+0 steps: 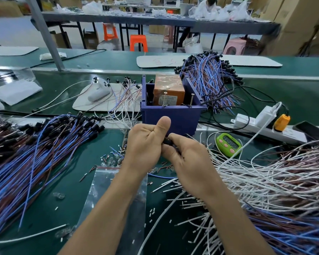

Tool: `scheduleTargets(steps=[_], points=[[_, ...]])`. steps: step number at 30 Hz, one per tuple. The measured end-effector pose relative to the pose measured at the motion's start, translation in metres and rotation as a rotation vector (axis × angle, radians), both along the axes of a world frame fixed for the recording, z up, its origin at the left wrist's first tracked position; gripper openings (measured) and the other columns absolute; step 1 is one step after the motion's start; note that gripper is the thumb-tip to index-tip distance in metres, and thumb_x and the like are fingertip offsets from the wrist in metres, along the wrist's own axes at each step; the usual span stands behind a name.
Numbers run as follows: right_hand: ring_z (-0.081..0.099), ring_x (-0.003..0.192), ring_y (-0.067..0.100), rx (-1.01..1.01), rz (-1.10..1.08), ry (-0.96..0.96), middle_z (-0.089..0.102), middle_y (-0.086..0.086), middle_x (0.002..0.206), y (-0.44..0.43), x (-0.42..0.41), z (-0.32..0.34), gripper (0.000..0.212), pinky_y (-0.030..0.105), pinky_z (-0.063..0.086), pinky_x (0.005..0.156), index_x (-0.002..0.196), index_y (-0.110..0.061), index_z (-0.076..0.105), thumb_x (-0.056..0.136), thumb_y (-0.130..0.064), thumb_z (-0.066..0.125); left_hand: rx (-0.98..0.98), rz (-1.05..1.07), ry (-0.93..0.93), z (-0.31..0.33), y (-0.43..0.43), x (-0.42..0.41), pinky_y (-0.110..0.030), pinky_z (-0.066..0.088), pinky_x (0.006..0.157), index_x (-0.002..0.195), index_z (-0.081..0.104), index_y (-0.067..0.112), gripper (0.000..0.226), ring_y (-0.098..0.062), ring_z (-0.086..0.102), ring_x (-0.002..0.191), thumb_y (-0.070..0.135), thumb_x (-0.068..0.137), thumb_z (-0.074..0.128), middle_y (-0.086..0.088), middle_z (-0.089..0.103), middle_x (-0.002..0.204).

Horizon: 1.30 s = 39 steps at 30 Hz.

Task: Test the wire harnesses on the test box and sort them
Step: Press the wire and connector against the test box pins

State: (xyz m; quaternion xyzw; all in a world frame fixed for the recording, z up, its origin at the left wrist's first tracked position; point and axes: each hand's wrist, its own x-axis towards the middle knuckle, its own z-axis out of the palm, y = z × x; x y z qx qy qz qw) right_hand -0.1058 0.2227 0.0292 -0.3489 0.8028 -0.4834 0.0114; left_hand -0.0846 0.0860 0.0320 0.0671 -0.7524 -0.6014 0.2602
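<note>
— Whereabouts of the wire harness just now?

— Pinched by its black end between left hand and right hand, low in front of the blue bin, near the test box standing inside that bin. Gripped from both sides, fingers curled round it, left thumb up.

— Heavy? Slippery?

— Hardly. Judged very light, limp along the wires, stiff only at that black end. Best taken there, not tugged by the bare tips. Likely to snag on neighbours if dragged out of a pile.

— And the counting?

— One test box, orange, with two long screws poking up in front of it. One bin. Four lots of harnesses: a blue-and-brown left heap, a blue-and-brown rear heap beyond the bin, a mostly white-and-brown right heap, and a thin scatter of pale ones across the pad. Far too many in each to number singly.

— Anything else on the bench?

— One green timer, one power strip, one clear bag under the left forearm. Also short cut bits strewn about, left uncounted.
</note>
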Motion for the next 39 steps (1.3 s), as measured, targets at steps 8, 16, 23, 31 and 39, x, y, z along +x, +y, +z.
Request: scheduleTargets(steps=[8,16,23,31,39], points=[[0.038,0.056,0.01,-0.119,0.032,-0.086,0.047,-0.009,0.059,0.002,-0.001,0.001,0.036,0.034,0.031,0.053,0.075,-0.021,0.054,0.103,-0.043,0.05,0.573,-0.146,-0.082,-0.002,0.008,-0.006,-0.025,0.035,0.048,0.048,0.048,0.018,0.049,-0.014,0.033,0.048,0.054,0.071,0.071,0.0,0.037,0.051],[0.039,0.054,0.011,-0.045,-0.004,-0.1,0.046,-0.006,0.057,0.004,-0.001,-0.002,0.047,0.041,0.035,0.054,0.073,-0.018,0.051,0.102,-0.054,0.04,-0.056,0.04,0.1,-0.009,0.0,0.0,-0.03,0.027,0.052,0.057,0.039,0.01,0.059,-0.015,0.032,0.053,0.051,0.097,0.053,0.001,0.035,0.051],[0.035,0.047,0.013,-0.182,0.14,-0.42,0.043,0.003,0.054,0.003,-0.006,-0.004,0.054,0.025,0.03,0.048,0.057,-0.019,0.052,0.101,-0.049,0.042,0.045,-0.135,-0.016,-0.012,0.003,-0.004,-0.026,0.031,0.044,0.054,0.054,-0.009,0.083,-0.022,0.042,0.043,0.066,0.088,0.061,-0.025,0.049,0.046],[0.035,0.045,0.012,-0.252,0.148,-0.491,0.042,0.0,0.047,0.006,-0.007,-0.002,0.049,0.019,0.03,0.046,0.055,-0.016,0.058,0.098,-0.038,0.048,0.51,-0.345,-0.117,-0.014,0.015,-0.007,-0.02,0.04,0.039,0.044,0.053,0.008,0.06,-0.021,0.048,0.03,0.05,0.087,0.056,-0.011,0.05,0.036],[0.033,0.052,0.016,-0.196,0.116,-0.496,0.039,0.009,0.059,-0.001,-0.007,-0.007,0.046,0.031,0.028,0.05,0.056,-0.022,0.051,0.097,-0.041,0.048,-0.267,0.103,0.084,-0.016,-0.002,-0.005,-0.023,0.038,0.059,0.044,0.064,0.017,0.062,-0.009,0.045,0.052,0.048,0.097,0.061,0.007,0.051,0.038]])
